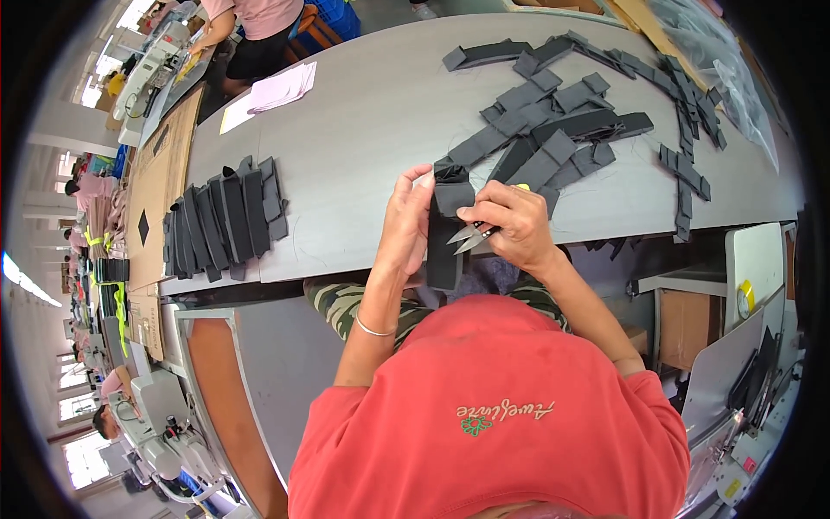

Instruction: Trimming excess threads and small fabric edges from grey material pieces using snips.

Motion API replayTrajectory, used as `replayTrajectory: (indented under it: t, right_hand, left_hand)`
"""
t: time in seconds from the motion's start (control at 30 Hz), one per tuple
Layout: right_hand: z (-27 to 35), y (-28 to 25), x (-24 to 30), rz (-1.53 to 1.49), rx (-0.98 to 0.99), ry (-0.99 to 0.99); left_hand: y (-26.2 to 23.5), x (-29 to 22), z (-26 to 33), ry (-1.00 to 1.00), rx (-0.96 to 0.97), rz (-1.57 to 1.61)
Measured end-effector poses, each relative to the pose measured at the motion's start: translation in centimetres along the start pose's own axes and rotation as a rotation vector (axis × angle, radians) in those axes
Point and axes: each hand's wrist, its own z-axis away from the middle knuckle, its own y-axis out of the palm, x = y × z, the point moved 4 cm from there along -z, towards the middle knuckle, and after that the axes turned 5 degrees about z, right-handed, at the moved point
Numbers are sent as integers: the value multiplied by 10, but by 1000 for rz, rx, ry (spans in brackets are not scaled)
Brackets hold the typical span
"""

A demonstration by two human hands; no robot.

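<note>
Seen from above, a person in a red shirt works at the near edge of a long grey table (pixel 363 112). The left hand (pixel 406 221) grips a dark grey fabric strap (pixel 446 233) that hangs over the table edge, fingers closed along its left side and thumb near its top. The right hand (pixel 510 223) is closed around a small pair of silver thread snips (pixel 471 235), whose pointed blades are slightly apart and touch the strap's right edge. Just beyond the hands, a loose scattered heap of matching dark grey straps (pixel 562 121) spreads across the table towards the far right. Well to the left, a tidier row of overlapping dark grey straps (pixel 225 221) lies near the table's left end. A pale pink folded cloth (pixel 281 88) rests at the far left corner.
</note>
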Motion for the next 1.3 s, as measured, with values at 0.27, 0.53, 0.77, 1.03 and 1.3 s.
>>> replayTrajectory:
  t: [0.27, 0.53, 0.77, 1.03, 1.3]
  right_hand:
    - [-5, 0, -6, -538, 164, 447]
    - [-15, 12, -33, -372, 195, 562]
    - [-14, 0, -16, -404, 42, 586]
    - [-9, 1, -6, -201, 120, 513]
    - [-12, 2, 0, -107, 103, 337]
  left_hand:
    - [-7, -4, 8, 188, 96, -169]
    - [8, -2, 17, 164, 209, -375]
    - [7, -10, 20, 345, 158, -500]
    - [18, -10, 25, 421, 195, -651]
    - [20, -12, 28, 387, 173, -687]
